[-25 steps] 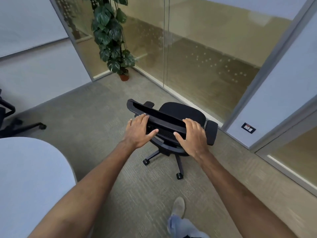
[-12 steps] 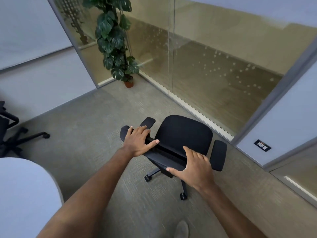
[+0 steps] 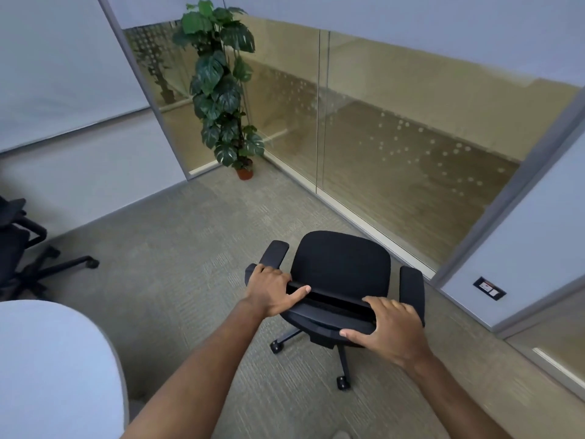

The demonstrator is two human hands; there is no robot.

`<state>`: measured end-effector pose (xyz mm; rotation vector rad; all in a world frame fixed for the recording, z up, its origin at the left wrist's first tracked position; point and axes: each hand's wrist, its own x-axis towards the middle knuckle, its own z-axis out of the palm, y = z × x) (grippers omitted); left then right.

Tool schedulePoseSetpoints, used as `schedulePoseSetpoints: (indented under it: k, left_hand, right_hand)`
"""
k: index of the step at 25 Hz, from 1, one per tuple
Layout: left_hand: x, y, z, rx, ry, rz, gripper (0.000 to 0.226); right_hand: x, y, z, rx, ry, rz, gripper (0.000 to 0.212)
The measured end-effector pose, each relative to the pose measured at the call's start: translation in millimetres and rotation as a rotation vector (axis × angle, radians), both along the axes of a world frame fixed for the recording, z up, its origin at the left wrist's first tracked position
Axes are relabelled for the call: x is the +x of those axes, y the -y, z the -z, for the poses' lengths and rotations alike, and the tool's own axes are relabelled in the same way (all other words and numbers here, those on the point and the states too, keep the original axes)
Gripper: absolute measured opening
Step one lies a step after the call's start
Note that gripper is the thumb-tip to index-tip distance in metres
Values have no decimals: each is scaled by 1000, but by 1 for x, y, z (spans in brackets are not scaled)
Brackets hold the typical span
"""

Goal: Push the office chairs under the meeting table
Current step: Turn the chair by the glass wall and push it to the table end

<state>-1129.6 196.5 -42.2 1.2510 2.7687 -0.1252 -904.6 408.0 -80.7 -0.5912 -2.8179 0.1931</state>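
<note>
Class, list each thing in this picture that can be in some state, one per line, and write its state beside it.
Black chair: upright on the carpet, out from the table, gripped at its backrest top.
Left hand: closed on the backrest's left end.
Right hand: closed on the backrest's right end.
Second chair: standing by the wall, not tucked in.
Table: no chair under the visible edge.
Potted plant: upright in the corner.

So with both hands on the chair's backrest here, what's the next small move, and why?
Probably swing the chair round to the left. Its seat faces the glass wall, while the white table lies to the person's lower left. The left hand and right hand both grip the backrest top, so they could likely turn it on its casters and then roll it in.
</note>
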Motion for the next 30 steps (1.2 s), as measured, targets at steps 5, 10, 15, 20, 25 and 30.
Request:
schedulePoseSetpoints:
  k: [5,10,15,20,25,30]
  left_hand:
    - [31,4,-1,13,7,27,95]
    - [52,21,-1,76,10,4,91]
    - [73,41,-5,76,6,-19,88]
    - [93,60,-6,103,6,-56,87]
    - [108,73,-8,102,21,-107,80]
    - [125,72,-3,89,33,-223,93]
  right_hand:
    - [7,-7,-3,45,66,6,105]
    - [15,-12,-14,50,123,-75,100]
    - [18,-9,-20,29,152,-169,99]
    - [22,-11,-22,-3,183,-274,91]
    - [12,-20,-18,0,167,-402,86]
    - [-17,-44,-18,-13,183,-548,89]
